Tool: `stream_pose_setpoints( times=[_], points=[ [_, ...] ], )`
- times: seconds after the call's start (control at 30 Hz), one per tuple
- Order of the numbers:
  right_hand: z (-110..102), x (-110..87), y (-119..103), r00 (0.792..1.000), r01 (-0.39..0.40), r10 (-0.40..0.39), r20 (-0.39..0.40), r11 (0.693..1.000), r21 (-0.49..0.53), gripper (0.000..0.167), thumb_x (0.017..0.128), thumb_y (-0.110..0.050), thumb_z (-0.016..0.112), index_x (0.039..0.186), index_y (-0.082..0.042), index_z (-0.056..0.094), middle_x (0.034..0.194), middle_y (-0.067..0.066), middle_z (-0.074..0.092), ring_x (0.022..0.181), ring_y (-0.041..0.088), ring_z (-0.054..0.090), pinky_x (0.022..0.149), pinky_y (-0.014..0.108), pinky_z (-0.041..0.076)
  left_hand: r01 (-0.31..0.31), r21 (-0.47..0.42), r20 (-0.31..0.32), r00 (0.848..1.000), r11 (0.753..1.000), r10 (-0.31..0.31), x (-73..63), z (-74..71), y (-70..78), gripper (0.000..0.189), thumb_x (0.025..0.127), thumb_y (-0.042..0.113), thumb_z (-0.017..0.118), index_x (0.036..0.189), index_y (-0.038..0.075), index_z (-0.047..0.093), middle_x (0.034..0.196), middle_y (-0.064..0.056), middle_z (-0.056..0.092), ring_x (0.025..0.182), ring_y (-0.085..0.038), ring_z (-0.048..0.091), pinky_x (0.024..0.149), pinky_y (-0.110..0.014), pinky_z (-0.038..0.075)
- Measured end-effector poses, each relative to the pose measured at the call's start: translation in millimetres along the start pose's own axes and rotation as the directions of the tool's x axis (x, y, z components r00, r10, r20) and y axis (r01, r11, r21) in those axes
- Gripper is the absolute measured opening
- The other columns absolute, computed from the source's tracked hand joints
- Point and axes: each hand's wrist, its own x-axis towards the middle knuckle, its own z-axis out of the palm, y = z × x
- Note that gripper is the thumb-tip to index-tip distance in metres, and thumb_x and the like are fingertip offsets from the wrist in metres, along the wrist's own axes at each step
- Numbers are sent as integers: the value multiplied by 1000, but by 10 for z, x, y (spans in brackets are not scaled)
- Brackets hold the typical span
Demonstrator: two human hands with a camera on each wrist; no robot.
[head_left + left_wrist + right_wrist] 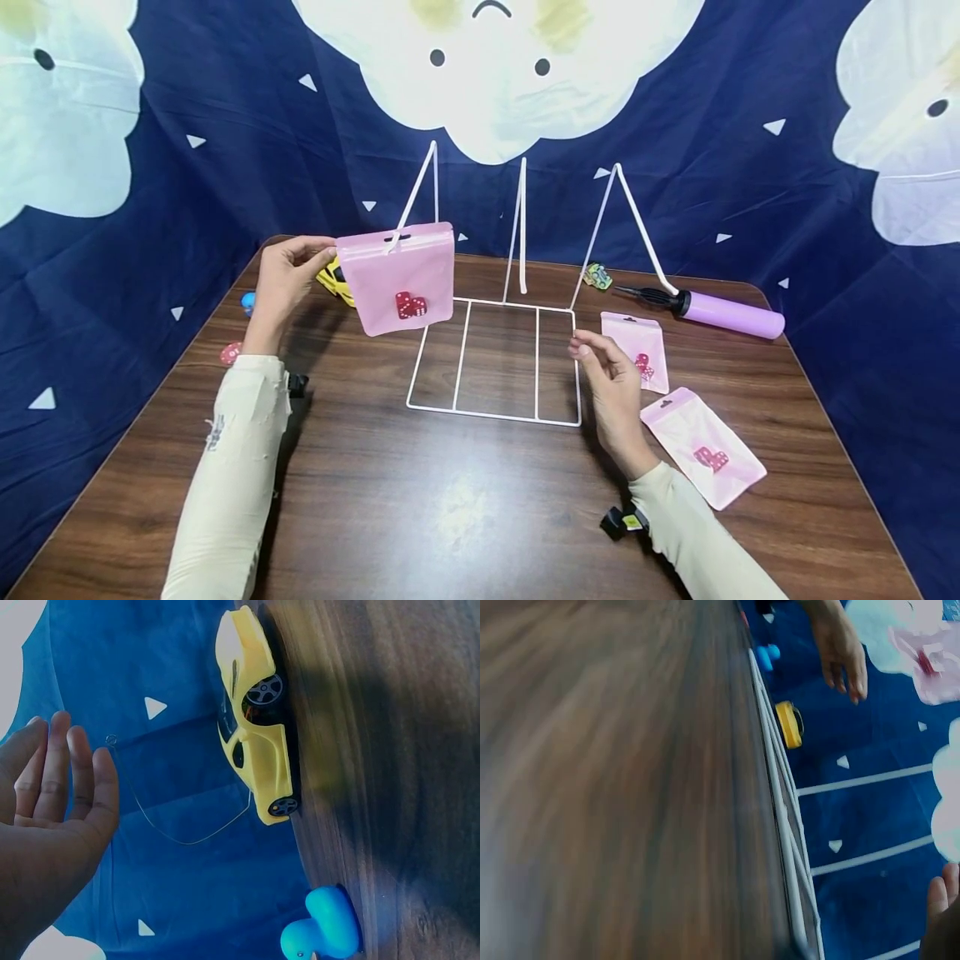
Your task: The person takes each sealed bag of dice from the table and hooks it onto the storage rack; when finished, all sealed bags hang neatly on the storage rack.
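A pink zip pouch (pixel 375 283) with red dice showing through it hangs from the left prong of a white wire rack (pixel 495 416), the prong's tip coming through its slot. The left hand (pixel 288 279) is at the pouch's upper left corner in the head view. In the right wrist view a gap shows between that left hand (pixel 840 652) and the hanging pouch (pixel 934 664). Loosely bent fingers (pixel 56 765) with nothing between them show in the left wrist view. Over the rack's right side, the right hand (pixel 611 387) holds nothing, thumb and fingers loosely bent.
Two more pink pouches, one nearer the rack (pixel 626 329) and one in front (pixel 727 433), lie at right. Behind them are a purple hand pump (pixel 735 315) and a small green toy (pixel 597 277). A yellow toy car (pixel 259 727) and blue toy duck (pixel 334 922) stand at left.
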Motion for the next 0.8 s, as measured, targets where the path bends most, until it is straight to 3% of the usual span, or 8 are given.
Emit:
stream_pose_setpoints(
  times=[0.1, 0.3, 0.5, 0.63, 0.8],
  points=[
    [-135, 32, -1, 1000, -3, 3, -13, 999, -32, 24, 106, 8, 62, 126, 20, 66, 113, 7, 78, 101, 15, 75, 93, 26, 58, 4, 20, 9, 1000, 1000, -4, 3, -8, -14, 23, 102, -2, 72, 122, -15, 73, 91, 20, 72, 79, 2, 57, 70, -14, 44],
    [-361, 100, -23, 999, -11, 8, -40, 998, -68, 22, 106, 6, 63, 125, 16, 70, 108, 4, 78, 96, 12, 74, 89, 23, 57, 30, 17, 19, 999, 999, -30, -5, -6, -19, 23, 103, 1, 72, 122, -11, 75, 96, 9, 78, 84, 0, 64, 73, -13, 47],
    [-540, 123, -91, 999, -32, 28, -42, 994, -108, 24, 105, 7, 64, 126, 16, 70, 109, -2, 78, 96, 9, 73, 90, 21, 57, 16, 35, 31, 999, 999, -17, -44, 10, -52, 22, 103, -2, 71, 121, -14, 74, 87, 24, 71, 79, 3, 62, 70, -13, 46],
    [-683, 109, -140, 997, -60, 55, -45, 991, -121, 26, 106, 5, 65, 128, 17, 68, 109, 1, 77, 96, 12, 73, 90, 22, 58, 41, 71, 72, 996, 997, -46, -114, 49, -67, 23, 103, 1, 70, 119, -15, 74, 81, 24, 68, 76, 2, 59, 68, -14, 45],
    [-873, 77, -230, 996, -73, 65, -60, 986, -153, 27, 106, 2, 67, 128, 16, 69, 109, 4, 77, 96, 14, 73, 89, 22, 57, 35, 118, 180, 982, 992, -56, -246, 91, -25, 20, 104, 2, 70, 118, -10, 76, 82, 18, 70, 76, -2, 60, 65, -16, 46]
  ],
)
